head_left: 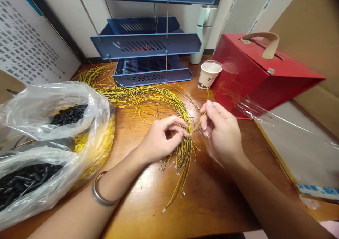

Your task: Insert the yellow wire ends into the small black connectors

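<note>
A loose bundle of thin yellow wires (148,97) with small metal ends lies across the wooden desk (212,196). My left hand (159,140) rests on the bundle, thumb and fingers pinched on a few strands near their ends. My right hand (221,133) is closed on a single yellow wire (205,108) that runs up from its fingers. The two hands are a few centimetres apart over the wire ends. A metal bangle (99,193) circles my left wrist.
Clear plastic bags (39,154) with small black parts and yellow rings fill the left side. A blue stacked letter tray (150,48) stands at the back. A paper cup (209,74), a red box with a handle (259,69) and a clear sleeve (291,140) lie to the right.
</note>
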Demonstrator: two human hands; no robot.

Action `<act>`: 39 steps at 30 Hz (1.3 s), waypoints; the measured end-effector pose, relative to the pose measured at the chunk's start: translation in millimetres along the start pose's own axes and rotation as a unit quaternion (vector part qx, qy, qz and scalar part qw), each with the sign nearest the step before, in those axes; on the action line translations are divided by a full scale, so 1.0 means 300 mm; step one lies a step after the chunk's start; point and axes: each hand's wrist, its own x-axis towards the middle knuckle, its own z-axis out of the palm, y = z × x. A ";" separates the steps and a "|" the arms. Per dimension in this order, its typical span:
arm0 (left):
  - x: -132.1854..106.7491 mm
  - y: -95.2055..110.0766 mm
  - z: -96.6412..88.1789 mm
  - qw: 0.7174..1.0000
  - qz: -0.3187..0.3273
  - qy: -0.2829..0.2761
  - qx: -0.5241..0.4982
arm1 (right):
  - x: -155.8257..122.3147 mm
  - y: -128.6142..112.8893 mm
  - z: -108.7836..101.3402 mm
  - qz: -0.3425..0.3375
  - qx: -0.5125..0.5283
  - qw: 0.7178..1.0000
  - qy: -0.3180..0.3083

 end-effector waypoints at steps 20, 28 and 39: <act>0.014 0.004 -0.002 0.994 0.000 0.011 0.112 | 0.006 -0.009 0.010 0.022 0.015 0.999 0.038; 0.020 -0.030 -0.003 0.986 0.041 0.017 0.162 | -0.008 0.004 0.010 0.043 -0.057 0.995 -0.072; 0.018 -0.038 -0.016 0.984 0.046 -0.002 0.174 | -0.026 0.017 0.019 0.000 -0.282 0.952 -0.120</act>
